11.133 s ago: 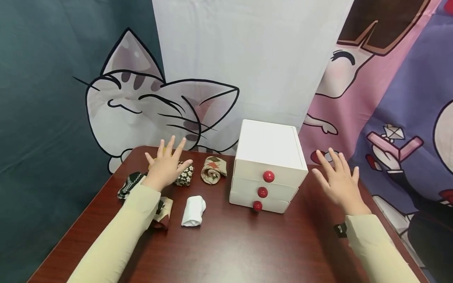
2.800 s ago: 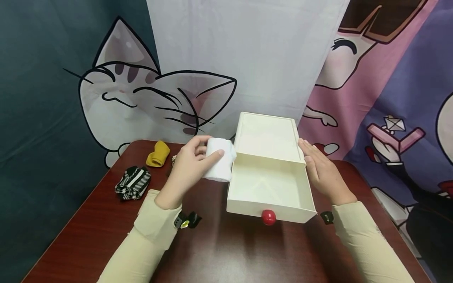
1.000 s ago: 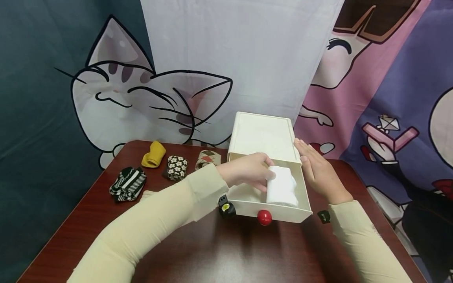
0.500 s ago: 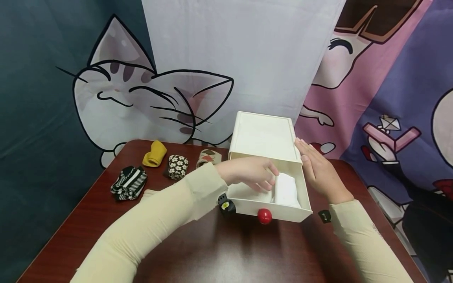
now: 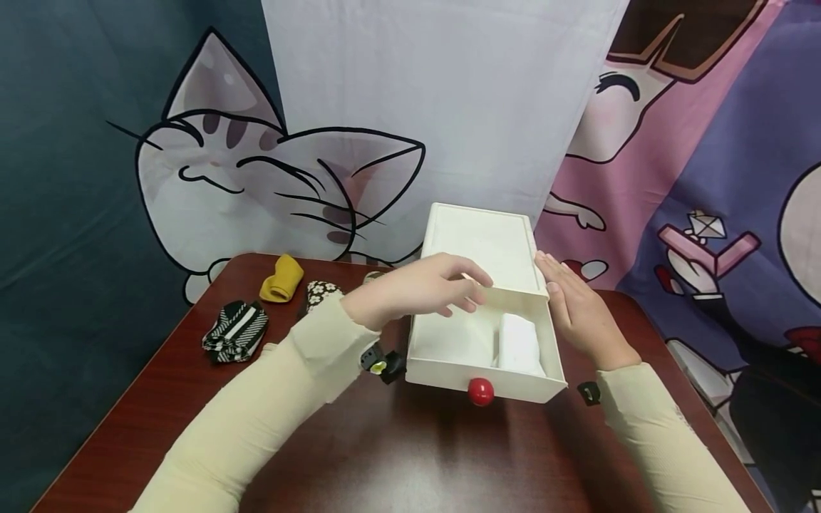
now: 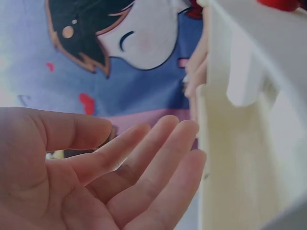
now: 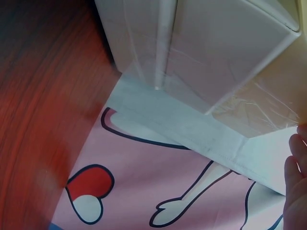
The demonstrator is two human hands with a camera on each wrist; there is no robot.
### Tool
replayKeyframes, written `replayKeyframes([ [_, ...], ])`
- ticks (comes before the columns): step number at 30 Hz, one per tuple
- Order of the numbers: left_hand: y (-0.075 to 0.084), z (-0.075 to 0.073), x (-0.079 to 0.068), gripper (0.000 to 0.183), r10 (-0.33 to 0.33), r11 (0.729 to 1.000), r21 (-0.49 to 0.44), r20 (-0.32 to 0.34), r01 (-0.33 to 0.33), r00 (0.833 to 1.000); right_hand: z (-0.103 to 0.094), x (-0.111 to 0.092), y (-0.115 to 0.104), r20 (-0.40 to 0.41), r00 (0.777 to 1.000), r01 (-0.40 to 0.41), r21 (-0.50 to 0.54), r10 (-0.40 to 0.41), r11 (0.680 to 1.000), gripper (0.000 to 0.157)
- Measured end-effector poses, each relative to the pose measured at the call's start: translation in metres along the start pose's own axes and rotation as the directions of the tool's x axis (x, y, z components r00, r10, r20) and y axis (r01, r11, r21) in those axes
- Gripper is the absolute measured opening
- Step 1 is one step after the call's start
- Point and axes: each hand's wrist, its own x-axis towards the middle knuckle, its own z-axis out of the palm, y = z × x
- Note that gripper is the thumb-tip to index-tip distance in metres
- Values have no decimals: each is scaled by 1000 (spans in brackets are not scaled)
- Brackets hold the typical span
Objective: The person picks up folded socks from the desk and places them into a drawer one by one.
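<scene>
A white rolled sock (image 5: 519,344) lies along the right side of the pulled-out top drawer (image 5: 442,372) of a small white drawer unit (image 5: 481,246). Over the drawer's back left part hovers my left hand (image 5: 420,288), fingers loosely bent and nothing between them. The left wrist view shows its palm and relaxed fingers (image 6: 163,191) beside the drawer wall. My right hand (image 5: 580,313) rests flat with straight fingers along the right side of the unit; in the right wrist view only some of its fingers show at the edge. A red knob (image 5: 481,392) sits on the drawer front.
Left of the unit on the brown table (image 5: 385,456) lie a yellow rolled sock (image 5: 282,279), a black-and-white striped sock (image 5: 236,331) and a flowered sock (image 5: 321,292). My left arm mostly hides other socks. A printed curtain (image 5: 487,100) hangs right behind the table.
The top drawer was pulled out and the white sock was carried from the table into it. My left hand has let go of the sock and moved up and left. The right hand stays put.
</scene>
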Motion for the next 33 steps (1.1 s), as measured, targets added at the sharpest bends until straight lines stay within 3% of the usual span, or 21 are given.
replayKeyframes([
  [3, -3, -7, -11, 34, 65, 998, 15, -90, -64, 994, 2, 0, -1, -16, 1000, 8, 2, -8, 1000, 46],
  [5, -7, -12, -19, 32, 115, 993, 31, -165, -111, 980, 3, 0, -1, -28, 999, 19, 2, -19, 1000, 46],
  [9, -22, -21, -41, 28, 180, 984, 61, -318, -169, 931, 5, 1, -3, -40, 998, 39, 1, -39, 999, 45],
  [13, -45, -27, -60, 26, 164, 986, 52, -434, -157, 886, 6, 2, -4, -42, 999, 34, 0, -34, 999, 45],
  [17, -73, -30, -72, 26, 110, 994, 64, -514, -90, 851, 5, 2, -4, -47, 999, 15, 0, -15, 1000, 45],
  [22, -113, -29, -85, 28, 16, 997, 66, -608, 31, 794, 3, 1, -3, -42, 999, -5, 0, 5, 1000, 46],
  [28, -152, -27, -100, 34, -118, 982, 31, -669, 185, 734, 3, 0, -3, -47, 999, -5, 10, 5, 1000, 45],
  [33, -180, -30, -112, 43, -213, 953, 20, -665, 303, 716, 4, 0, -3, -56, 998, 6, 12, -5, 1000, 45],
])
